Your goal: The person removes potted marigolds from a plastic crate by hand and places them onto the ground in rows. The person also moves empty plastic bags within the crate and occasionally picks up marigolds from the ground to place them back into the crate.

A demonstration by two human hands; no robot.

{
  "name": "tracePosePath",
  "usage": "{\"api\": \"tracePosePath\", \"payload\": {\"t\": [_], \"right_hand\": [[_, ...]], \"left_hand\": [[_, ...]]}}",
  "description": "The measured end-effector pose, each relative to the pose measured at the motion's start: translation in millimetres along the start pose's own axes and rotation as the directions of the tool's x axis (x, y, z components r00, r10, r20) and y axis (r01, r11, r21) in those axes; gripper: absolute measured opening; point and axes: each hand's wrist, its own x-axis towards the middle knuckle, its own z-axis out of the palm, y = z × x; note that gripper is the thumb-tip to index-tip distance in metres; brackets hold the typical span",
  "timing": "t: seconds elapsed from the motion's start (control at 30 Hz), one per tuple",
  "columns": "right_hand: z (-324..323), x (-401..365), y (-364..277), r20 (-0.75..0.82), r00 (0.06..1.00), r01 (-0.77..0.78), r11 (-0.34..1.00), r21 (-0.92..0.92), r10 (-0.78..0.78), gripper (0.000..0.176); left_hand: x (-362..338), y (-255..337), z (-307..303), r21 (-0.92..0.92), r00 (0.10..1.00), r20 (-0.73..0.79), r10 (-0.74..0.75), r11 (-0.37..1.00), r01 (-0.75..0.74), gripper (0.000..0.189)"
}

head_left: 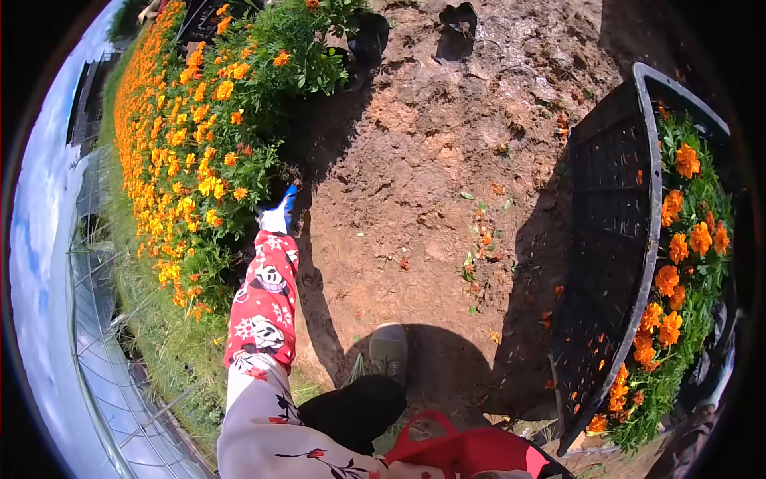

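My left hand (278, 214), in a white and blue glove, reaches out beside a row of orange and yellow marigold plants (211, 172). It is at the lower edge of the leaves, over deep shade. Its fingers are too small and shaded to show whether they grip anything. A red patterned oversleeve (263, 307) covers the forearm, over a pale floral sleeve (263, 399). My right hand is out of view.
A black plastic crate (610, 231) of orange marigolds (669, 279) stands at the right. Dark plant pots (457, 32) sit at the top. Damp brown soil (415, 184) with scattered petals lies between. My shoe (388, 351) is below; a plastic-covered greenhouse (96, 319) is far left.
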Motion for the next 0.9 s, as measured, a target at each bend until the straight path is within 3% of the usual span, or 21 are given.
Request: {"api": "tracePosePath", "payload": {"t": [0.13, 0.23, 0.33, 0.37, 0.4, 0.47, 0.57, 0.63, 0.7, 0.73, 0.8, 0.83, 0.87, 0.9], "right_hand": [[-19, 27, 23, -0.128, 0.992, -0.005, 0.999, 0.051, 0.012, 0.030], [-23, -15, -8, -0.290, 0.956, -0.003, 0.994, 0.113, 0.036, 0.025], [19, -91, -102, -0.485, 0.875, -0.228, 0.889, -0.396, 0.009, 0.037], [-3, -107, -64, -0.404, 0.878, -0.092, 0.737, -0.669, -0.257, 0.058], [-11, -126, -51, -0.429, 0.874, -0.157, 0.701, -0.696, -0.230, 0.073], [-7, -165, -80, -0.504, 0.860, -0.269, 0.772, -0.576, -0.076, 0.074], [-2, -175, -77, -0.497, 0.866, -0.231, 0.921, -0.314, 0.048, 0.072], [10, -162, -66, -0.485, 0.874, -0.204, 0.908, -0.367, 0.000, 0.072], [21, -140, -45, -0.394, 0.919, -0.099, 0.977, -0.190, 0.017, 0.060], [19, -129, -23, -0.418, 0.908, -0.182, 0.922, -0.341, 0.025, 0.063], [51, -134, -62, -0.496, 0.864, -0.382, 0.755, -0.533, 0.087, 0.069], [44, -129, -34, -0.490, 0.871, -0.322, 0.771, -0.549, 0.014, 0.073], [29, -118, 0, -0.441, 0.895, -0.176, 0.853, -0.491, -0.069, 0.071], [27, -117, 1, -0.403, 0.915, -0.154, 0.905, -0.396, -0.021, 0.070]], "left_hand": [[42, 28, 33, 0.175, 0.966, -0.036, 0.256, 0.953, -0.246, 0.089], [60, 60, 67, 0.207, 0.906, 0.025, 0.422, 0.885, -0.418, 0.078], [75, 80, 71, 0.184, 0.893, 0.005, 0.450, 0.877, -0.444, 0.067], [77, 86, 70, 0.167, 0.896, 0.007, 0.445, 0.882, -0.440, 0.063], [79, 88, 68, 0.137, 0.894, 0.014, 0.448, 0.884, -0.446, 0.059], [77, 85, 61, 0.036, 0.896, 0.033, 0.443, 0.895, -0.444, 0.052], [69, 63, 46, -0.164, 0.898, 0.044, 0.438, 0.890, -0.426, 0.042], [70, 53, 25, -0.383, 0.880, 0.054, 0.472, 0.824, -0.418, 0.035], [48, 51, -3, -0.650, 0.839, 0.097, 0.535, 0.672, -0.354, 0.029], [29, 54, -17, -0.776, 0.801, 0.139, 0.582, 0.566, -0.277, 0.026], [-18, 75, -45, -0.940, 0.659, 0.201, 0.725, 0.332, -0.079, 0.021], [-42, 85, -59, -0.970, 0.574, 0.191, 0.796, 0.241, -0.011, 0.019], [-78, 103, -80, -0.943, 0.554, 0.320, 0.769, 0.198, 0.269, 0.026], [-89, 110, -91, -0.948, 0.556, 0.317, 0.768, 0.265, 0.174, 0.024]]}}
